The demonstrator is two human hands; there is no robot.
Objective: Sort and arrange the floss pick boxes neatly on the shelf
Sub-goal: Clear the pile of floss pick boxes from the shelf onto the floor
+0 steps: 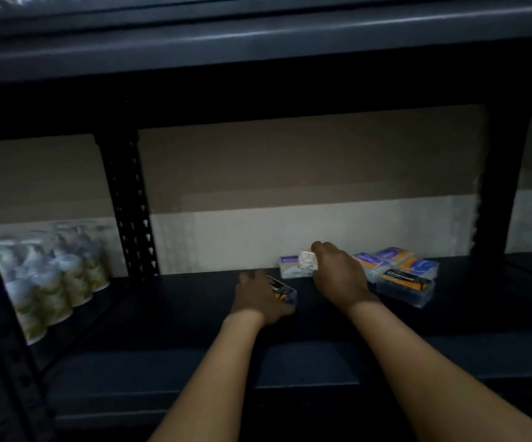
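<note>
fingers (251, 279) around a black box (282, 293), others (317, 248) gripping a pale box (307, 260), dark shelf (178, 314)

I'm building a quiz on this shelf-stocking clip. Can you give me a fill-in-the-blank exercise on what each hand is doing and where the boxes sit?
1. The left hand holds a box with a black and orange label low over the ____.
2. The right hand grips a small ____ box by the back wall.
3. The box labelled Charcoal lies to the ____ of the right hand.
4. The bottles stand at the shelf's ____ end.

Missing words: shelf; white; right; left
</note>
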